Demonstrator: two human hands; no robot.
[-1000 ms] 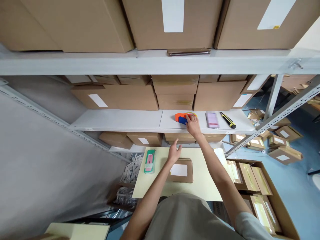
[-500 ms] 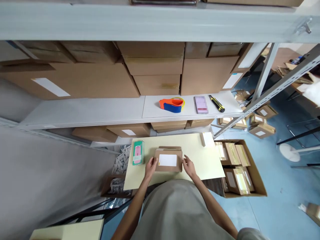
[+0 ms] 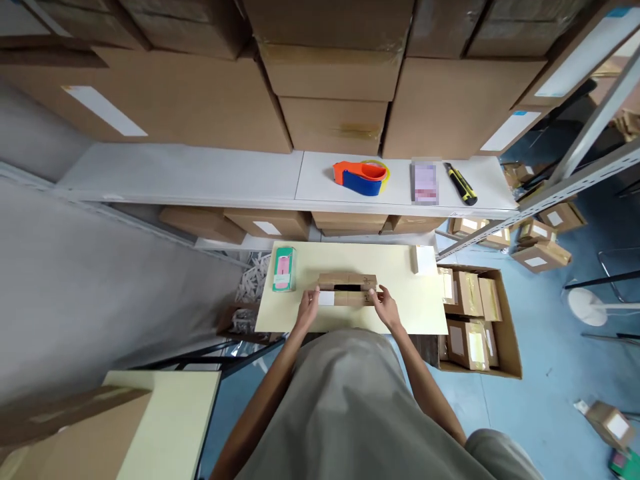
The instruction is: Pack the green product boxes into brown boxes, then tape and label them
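Observation:
A small brown cardboard box (image 3: pixel 340 279) is held between my two hands over the pale yellow tabletop (image 3: pixel 420 307). A dark gap runs between its flaps, and part of a white label shows at its left. My left hand (image 3: pixel 307 309) grips the left end, thumb on top. My right hand (image 3: pixel 387 311) grips the right end, with the thumb on a flap that bears dark marks. Left of the cardboard box lies a green box with a pink front (image 3: pixel 283 269). On the tabletop's far right corner stands a small white box (image 3: pixel 425 260).
On the shelf (image 3: pixel 210 175) above the table lie an orange and blue tape dispenser (image 3: pixel 361 177), a blurred lilac item (image 3: pixel 425 183) and a yellow-black utility knife (image 3: pixel 461 184). Large cartons (image 3: pixel 330 127) stand behind them. A carton of taped boxes (image 3: pixel 510 333) sits on the floor at right.
The cardboard box has been turned: its labelled face has tilted away and the gapped flap side now faces up. Both hands stayed at its ends. My view has shifted lower and closer to the shelf.

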